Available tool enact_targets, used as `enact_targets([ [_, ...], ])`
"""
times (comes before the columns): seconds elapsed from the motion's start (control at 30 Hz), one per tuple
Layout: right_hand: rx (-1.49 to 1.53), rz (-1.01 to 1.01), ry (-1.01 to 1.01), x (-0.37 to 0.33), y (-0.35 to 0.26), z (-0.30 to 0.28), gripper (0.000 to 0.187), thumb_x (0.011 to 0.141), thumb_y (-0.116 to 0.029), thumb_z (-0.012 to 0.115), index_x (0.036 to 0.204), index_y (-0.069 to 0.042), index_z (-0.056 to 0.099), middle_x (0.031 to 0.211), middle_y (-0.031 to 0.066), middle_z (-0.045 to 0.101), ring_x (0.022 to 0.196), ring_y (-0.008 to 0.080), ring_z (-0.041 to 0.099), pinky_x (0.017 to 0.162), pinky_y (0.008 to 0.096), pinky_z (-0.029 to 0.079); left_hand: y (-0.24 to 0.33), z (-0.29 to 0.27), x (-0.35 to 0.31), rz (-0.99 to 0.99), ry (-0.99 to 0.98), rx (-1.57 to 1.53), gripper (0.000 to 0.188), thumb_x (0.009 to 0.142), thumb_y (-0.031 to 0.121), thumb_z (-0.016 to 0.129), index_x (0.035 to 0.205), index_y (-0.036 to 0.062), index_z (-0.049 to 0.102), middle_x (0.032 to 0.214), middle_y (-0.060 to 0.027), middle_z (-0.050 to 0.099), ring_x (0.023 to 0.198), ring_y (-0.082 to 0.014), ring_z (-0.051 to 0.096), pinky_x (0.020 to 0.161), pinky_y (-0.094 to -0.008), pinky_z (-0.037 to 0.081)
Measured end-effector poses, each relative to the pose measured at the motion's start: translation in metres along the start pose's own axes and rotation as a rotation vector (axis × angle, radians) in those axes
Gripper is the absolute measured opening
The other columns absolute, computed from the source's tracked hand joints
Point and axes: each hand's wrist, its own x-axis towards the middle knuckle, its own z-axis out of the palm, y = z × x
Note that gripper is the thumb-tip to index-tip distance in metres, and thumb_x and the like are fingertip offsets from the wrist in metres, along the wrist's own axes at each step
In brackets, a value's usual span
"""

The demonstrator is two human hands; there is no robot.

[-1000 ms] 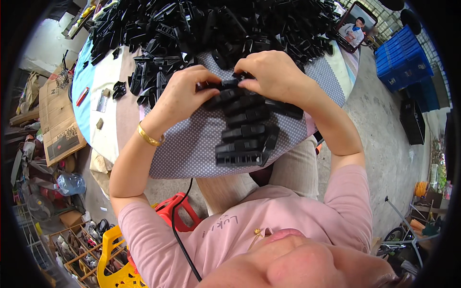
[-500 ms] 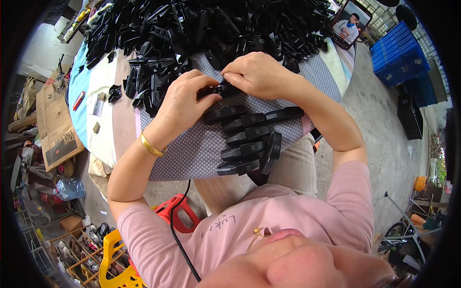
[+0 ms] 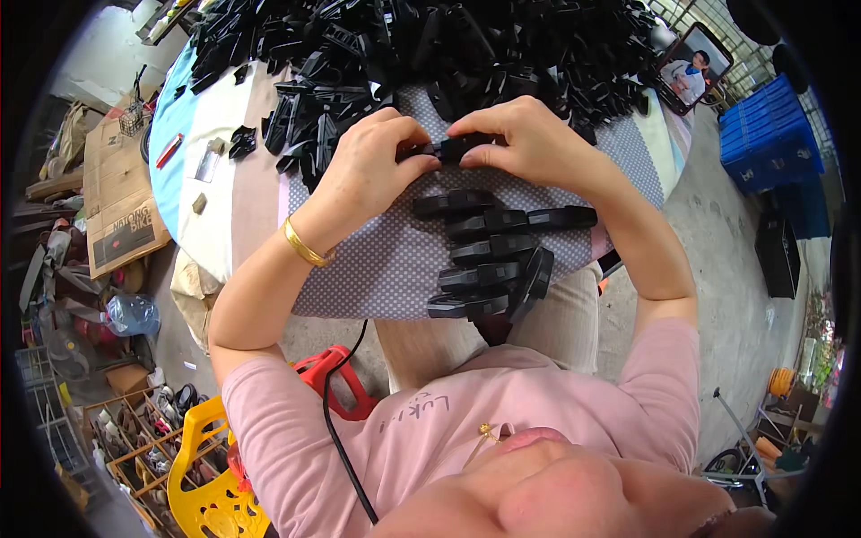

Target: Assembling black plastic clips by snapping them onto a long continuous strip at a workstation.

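My left hand [image 3: 369, 166] and my right hand [image 3: 531, 142] meet over the table, closed around a small black plastic part [image 3: 455, 149]. Thumbs and fingertips pinch it from both ends, so much of its shape is hidden. Just below my hands, on the near part of the cloth, lie several similar elongated black plastic pieces [image 3: 491, 249], stacked in a loose column with some at an angle. Beyond my hands spreads a big heap of loose black plastic parts [image 3: 430, 45].
A patterned cloth [image 3: 359, 273] covers the round table. On its left are a red pen-like tool [image 3: 169, 151] and a small clear packet [image 3: 208, 163]. A phone or tablet [image 3: 695, 69] stands at the far right. Blue crates [image 3: 769, 134] and a cardboard box [image 3: 121, 197] flank the table.
My right hand has opened its fingertips wider and gripped the part's right end, where before it pressed close to the left hand. The whole view has shifted slightly.
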Motion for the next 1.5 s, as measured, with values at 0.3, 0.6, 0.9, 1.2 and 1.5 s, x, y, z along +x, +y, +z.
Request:
enact_targets([
  [0.3, -0.426, -0.021, 0.038, 0.0, -0.013, -0.005, 0.024, 0.072, -0.014, 0.073, 0.093, -0.004, 0.069, 0.08, 0.0078, 0.057, 0.072, 0.0238, 0.058, 0.064, 0.0323, 0.048, -0.004, -0.009, 0.0, -0.076, -0.04, -0.068, 0.025, 0.073, 0.013, 0.072, 0.091, -0.0022, 0.067, 0.082, -0.0135, 0.062, 0.075, -0.0275, 0.061, 0.068, -0.0341, 0.049],
  [0.6, -0.305, -0.143, 0.007, 0.011, -0.005, 0.009, 0.024, 0.068, -0.013, 0.074, 0.088, -0.002, 0.068, 0.074, 0.0089, 0.055, 0.067, 0.0245, 0.057, 0.059, 0.0336, 0.046, -0.004, 0.0, 0.006, 0.045, -0.042, -0.009, 0.02, 0.07, 0.005, 0.073, 0.087, -0.0044, 0.067, 0.08, -0.0102, 0.061, 0.068, -0.0184, 0.061, 0.063, -0.0279, 0.049],
  [0.9, -0.15, -0.071, -0.01, 0.015, 0.009, 0.006, 0.028, 0.077, -0.022, 0.071, 0.098, -0.004, 0.068, 0.084, 0.0072, 0.06, 0.07, 0.0226, 0.059, 0.062, 0.0311, 0.048, -0.024, -0.016, 0.019, 0.1, -0.158, -0.225, 0.019, 0.079, 0.011, 0.071, 0.094, 0.0005, 0.068, 0.084, -0.0061, 0.061, 0.071, -0.0124, 0.059, 0.063, -0.0235, 0.048],
  [1.2, -0.802, -0.084, 0.112, 0.029, 0.007, 0.023, 0.035, 0.076, -0.03, 0.069, 0.105, -0.011, 0.062, 0.084, 0.0035, 0.059, 0.081, 0.0178, 0.061, 0.065, 0.0283, 0.052, -0.049, -0.003, 0.056, -0.037, 0.366, 0.636, 0.051, 0.082, 0.037, 0.066, 0.119, 0.005, 0.052, 0.104, -0.0141, 0.061, 0.103, -0.0311, 0.054, 0.089, -0.0395, 0.045],
  [1.5, -0.845, -0.078, 0.14, 0.032, 0.009, 0.028, 0.027, 0.077, -0.016, 0.066, 0.103, -0.009, 0.063, 0.085, 0.0019, 0.062, 0.075, 0.0169, 0.063, 0.062, 0.0271, 0.053, -0.062, -0.008, 0.061, 0.004, 0.411, 0.515, 0.04, 0.078, 0.014, 0.056, 0.117, 0.0075, 0.057, 0.104, -0.0178, 0.059, 0.101, -0.035, 0.053, 0.091, -0.0402, 0.044],
])
